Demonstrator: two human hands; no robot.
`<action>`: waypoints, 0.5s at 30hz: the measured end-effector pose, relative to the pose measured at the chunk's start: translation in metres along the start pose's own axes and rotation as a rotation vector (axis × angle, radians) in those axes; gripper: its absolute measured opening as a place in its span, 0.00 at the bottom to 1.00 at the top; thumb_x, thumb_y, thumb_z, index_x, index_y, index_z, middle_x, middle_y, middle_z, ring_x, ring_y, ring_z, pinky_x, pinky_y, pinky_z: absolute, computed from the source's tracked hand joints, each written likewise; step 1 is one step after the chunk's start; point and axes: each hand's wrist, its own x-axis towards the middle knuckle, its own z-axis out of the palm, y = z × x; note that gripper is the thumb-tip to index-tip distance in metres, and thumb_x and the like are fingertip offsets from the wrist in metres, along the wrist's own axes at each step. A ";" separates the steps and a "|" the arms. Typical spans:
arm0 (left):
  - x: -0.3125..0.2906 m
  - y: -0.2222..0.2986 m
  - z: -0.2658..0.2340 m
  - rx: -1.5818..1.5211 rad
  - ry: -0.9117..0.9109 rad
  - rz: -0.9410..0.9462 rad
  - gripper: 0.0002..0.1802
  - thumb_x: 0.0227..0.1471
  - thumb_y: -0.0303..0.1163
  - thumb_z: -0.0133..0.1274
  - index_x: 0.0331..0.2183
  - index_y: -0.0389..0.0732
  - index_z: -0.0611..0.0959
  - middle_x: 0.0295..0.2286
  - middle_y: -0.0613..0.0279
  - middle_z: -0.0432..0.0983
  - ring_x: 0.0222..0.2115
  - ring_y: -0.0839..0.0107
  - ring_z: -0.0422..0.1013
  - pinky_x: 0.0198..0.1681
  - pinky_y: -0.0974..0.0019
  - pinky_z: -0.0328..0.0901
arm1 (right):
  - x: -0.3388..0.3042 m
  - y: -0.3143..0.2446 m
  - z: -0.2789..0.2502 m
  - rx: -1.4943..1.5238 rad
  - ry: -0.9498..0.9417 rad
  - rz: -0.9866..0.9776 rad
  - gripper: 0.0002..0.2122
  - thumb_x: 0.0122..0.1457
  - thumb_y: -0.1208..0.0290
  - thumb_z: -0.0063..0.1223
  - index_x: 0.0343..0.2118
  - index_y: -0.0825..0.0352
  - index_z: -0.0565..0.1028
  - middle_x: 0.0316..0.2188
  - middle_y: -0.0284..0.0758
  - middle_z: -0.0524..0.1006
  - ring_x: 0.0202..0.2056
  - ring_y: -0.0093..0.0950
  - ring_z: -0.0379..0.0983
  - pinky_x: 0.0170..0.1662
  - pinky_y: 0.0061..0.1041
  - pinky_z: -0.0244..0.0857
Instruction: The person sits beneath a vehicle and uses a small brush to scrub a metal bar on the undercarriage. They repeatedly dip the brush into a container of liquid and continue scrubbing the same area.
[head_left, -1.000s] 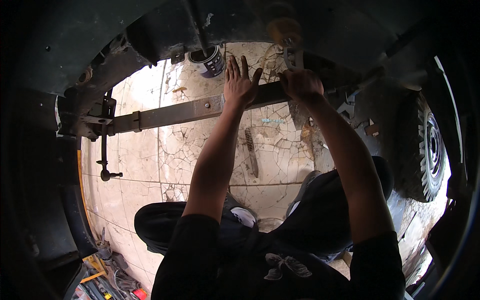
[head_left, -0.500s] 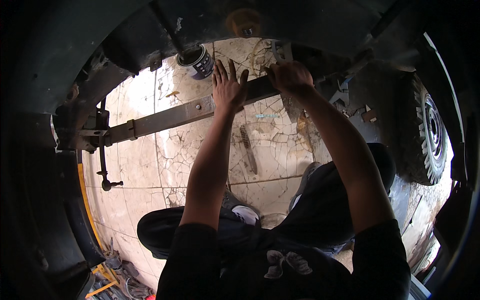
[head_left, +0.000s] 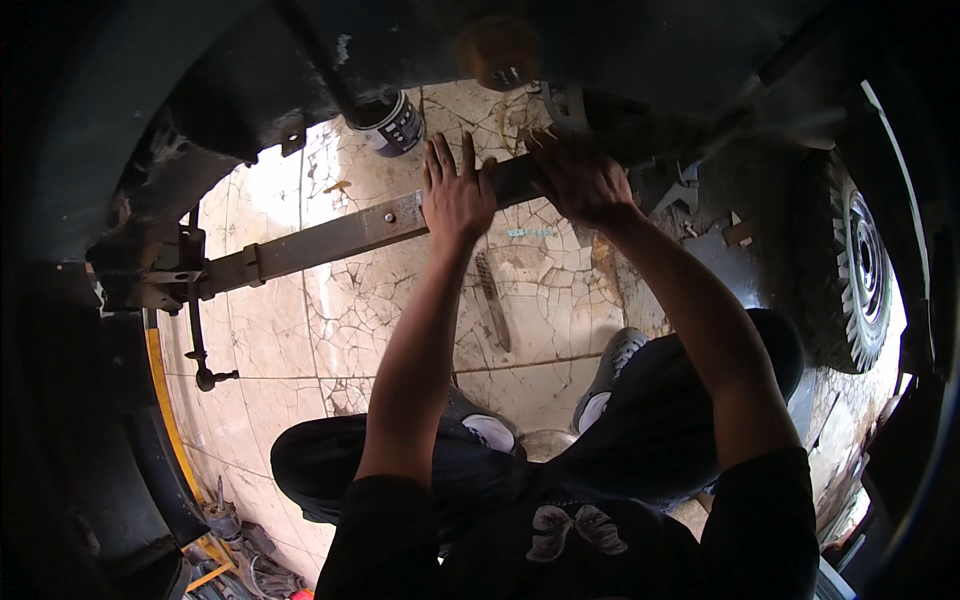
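A long dark metal leaf spring (head_left: 320, 242) crosses in front of me, sloping from lower left to upper right. It has a clip around its left part and a bolt head near its middle. My left hand (head_left: 458, 198) lies over the bar just right of that bolt, palm down, fingers stretched out and a little apart. Farther right, my right hand (head_left: 582, 180) rests over the darker stretch of the bar, its fingers extended toward the far side. I see nothing held in either hand; what lies under the right palm is hidden.
A paint can (head_left: 392, 125) stands beyond the bar. On the cracked tile floor lies a narrow tool (head_left: 492, 300) with a rough textured end. At right is a wheel with a tire (head_left: 865, 250). Dark vehicle body surrounds me; metal parts (head_left: 255, 560) are piled at lower left.
My right hand has gone from a closed, fist-like shape to fingers stretched over the bar. My left hand stays flat in nearly the same place. The view has shifted slightly.
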 end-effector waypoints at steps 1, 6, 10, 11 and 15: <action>0.013 -0.001 -0.003 -0.053 -0.025 -0.027 0.40 0.73 0.59 0.31 0.74 0.46 0.58 0.73 0.36 0.45 0.76 0.43 0.38 0.77 0.48 0.36 | 0.002 -0.001 0.001 -0.004 0.013 -0.003 0.25 0.69 0.51 0.55 0.64 0.58 0.74 0.65 0.37 0.73 0.67 0.36 0.67 0.70 0.41 0.63; 0.049 -0.008 0.000 0.024 -0.128 -0.064 0.39 0.74 0.60 0.27 0.74 0.50 0.59 0.73 0.36 0.44 0.76 0.43 0.37 0.77 0.48 0.35 | 0.011 -0.011 0.000 0.042 -0.026 0.049 0.26 0.69 0.51 0.55 0.63 0.62 0.74 0.63 0.39 0.75 0.65 0.39 0.70 0.68 0.43 0.64; 0.003 0.007 -0.001 -0.019 0.035 0.055 0.39 0.73 0.58 0.32 0.74 0.48 0.60 0.74 0.35 0.43 0.76 0.41 0.36 0.77 0.45 0.35 | 0.005 0.001 0.002 0.007 0.065 -0.009 0.26 0.69 0.51 0.56 0.62 0.64 0.75 0.63 0.39 0.75 0.64 0.40 0.71 0.68 0.44 0.65; -0.006 0.007 -0.002 -0.005 0.031 0.050 0.39 0.73 0.58 0.32 0.74 0.48 0.60 0.74 0.35 0.43 0.76 0.41 0.36 0.77 0.45 0.35 | 0.005 0.003 0.003 0.011 0.059 -0.002 0.26 0.69 0.51 0.56 0.62 0.64 0.74 0.63 0.39 0.75 0.65 0.39 0.70 0.68 0.44 0.64; -0.002 0.002 -0.005 -0.041 -0.007 -0.007 0.39 0.73 0.58 0.31 0.74 0.48 0.60 0.73 0.34 0.43 0.76 0.41 0.37 0.77 0.45 0.36 | 0.003 -0.005 0.003 0.031 0.020 0.030 0.26 0.70 0.51 0.55 0.64 0.62 0.73 0.65 0.38 0.73 0.66 0.38 0.69 0.69 0.43 0.63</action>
